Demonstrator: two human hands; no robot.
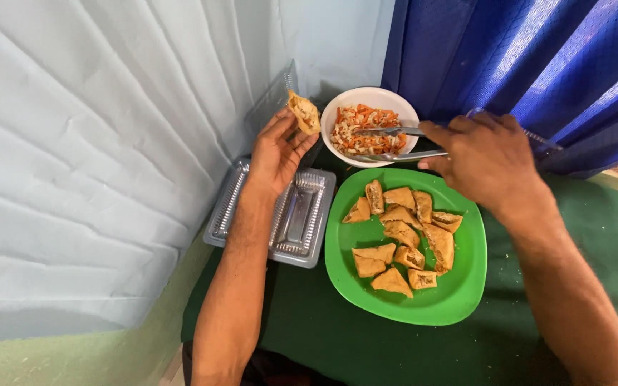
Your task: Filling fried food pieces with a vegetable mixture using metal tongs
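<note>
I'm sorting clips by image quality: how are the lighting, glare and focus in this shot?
Head view: even, soft light; the fried pockets on the green plate look sharp; glare streaks the clear plastic tray and the blue curtain; the right hand with tongs is slightly soft; the left hand throws little shadow.

Fried tofu pocket (304,112) upright beside metal tongs (395,143) over shredded filling.

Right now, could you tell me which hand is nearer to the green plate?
Right. The right hand holds tongs just above the green plate at its far rim; the left hand is off to its left, holding a pastry piece.
</note>
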